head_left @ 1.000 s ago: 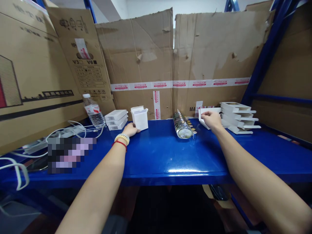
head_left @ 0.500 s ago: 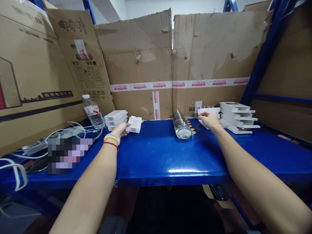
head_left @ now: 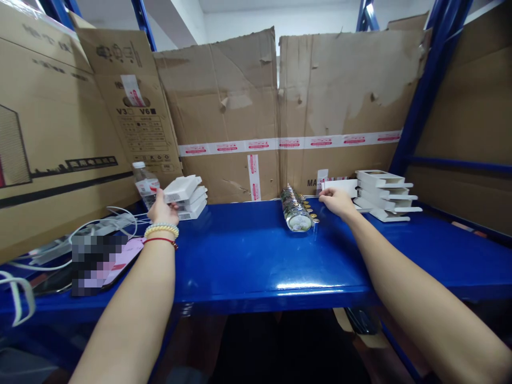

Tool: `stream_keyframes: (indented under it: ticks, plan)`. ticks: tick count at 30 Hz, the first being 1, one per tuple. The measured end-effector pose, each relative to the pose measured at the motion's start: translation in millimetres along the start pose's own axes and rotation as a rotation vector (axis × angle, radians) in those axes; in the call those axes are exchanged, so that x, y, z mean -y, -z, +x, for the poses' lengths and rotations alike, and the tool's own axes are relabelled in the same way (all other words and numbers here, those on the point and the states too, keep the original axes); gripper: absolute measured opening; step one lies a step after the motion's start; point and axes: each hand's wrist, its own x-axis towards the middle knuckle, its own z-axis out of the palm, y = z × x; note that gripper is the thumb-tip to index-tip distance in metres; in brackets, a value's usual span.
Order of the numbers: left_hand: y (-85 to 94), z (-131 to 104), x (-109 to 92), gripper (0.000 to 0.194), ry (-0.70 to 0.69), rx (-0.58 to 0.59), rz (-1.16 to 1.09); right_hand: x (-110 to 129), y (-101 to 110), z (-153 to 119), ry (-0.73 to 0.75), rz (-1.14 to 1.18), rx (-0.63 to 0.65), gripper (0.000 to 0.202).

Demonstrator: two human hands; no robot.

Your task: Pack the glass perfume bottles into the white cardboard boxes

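Hiding most fingers: left hand (head_left: 162, 212) grips white box (head_left: 181, 188), now atop stack (head_left: 191, 205). Right hand (head_left: 335, 200) pinches flat carton (head_left: 340, 186), grip partly unseen, unmoved.

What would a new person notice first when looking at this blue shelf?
First the glossy blue shelf, walled behind by worn cardboard sheets. At the left, the left hand holds a small white box over a stack of white boxes, beside a water bottle. At the right, the right hand touches a flat white carton next to a pile of open white trays; a glass jar lies in the middle.
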Motion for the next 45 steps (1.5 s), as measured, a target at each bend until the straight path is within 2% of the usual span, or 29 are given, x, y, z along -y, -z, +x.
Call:
stream_keyframes:
  ticks: [3,6,9,11,12,15,21,23,25,29,33,39,45]
  plan:
    - [1.3,6.3,5.0,0.034,0.045,-0.129,-0.177,-1.6,-1.0,-0.2,0.010,0.001,0.013,0.012]
    - [-0.6,0.6,7.0,0.036,0.042,-0.177,-0.101,-4.6,-2.2,1.4,0.020,-0.017,0.021,0.013]
    - [-2.5,-9.5,8.6,0.056,-0.077,-0.369,0.081,-6.3,-3.0,2.8,0.026,-0.045,0.020,0.014]
    - [-4.2,-14.9,9.9,0.055,-0.208,-0.440,0.235,-5.8,-3.3,2.6,0.023,-0.053,0.022,0.014]
    - [-5.2,-16.7,10.5,0.051,-0.260,-0.422,0.309,-5.2,-3.3,2.1,0.019,-0.052,0.025,0.014]
    - [-8.7,-19.0,12.8,0.046,-0.331,-0.273,0.467,-3.2,-3.7,-0.1,0.011,-0.047,0.025,0.012]
    - [-11.1,-14.3,18.6,0.065,-0.324,-0.149,0.524,-4.4,-5.1,0.0,0.025,-0.051,0.024,0.010]
    - [-10.7,-13.0,20.3,0.068,-0.340,-0.154,0.505,-4.7,-4.7,0.4,0.031,-0.033,0.016,0.011]
    - [-10.1,-12.6,21.6,0.071,-0.344,-0.216,0.483,-3.4,-3.8,-0.4,0.029,-0.023,0.006,0.010]
    - [-9.7,-11.6,23.3,0.083,-0.281,-0.304,0.420,1.5,-2.2,-3.8,0.000,-0.032,0.023,0.009]
    - [-9.5,-7.9,23.7,0.081,-0.238,-0.300,0.389,3.1,-2.4,-4.7,0.012,-0.022,0.016,0.009]
    - [-8.7,-7.8,21.3,0.081,-0.256,-0.259,0.373,3.0,-3.1,-2.9,0.027,-0.030,0.025,0.010]
    - [-12.2,-9.1,20.1,0.072,-0.268,-0.236,0.477,4.5,-3.7,-4.0,0.030,-0.062,0.039,0.010]
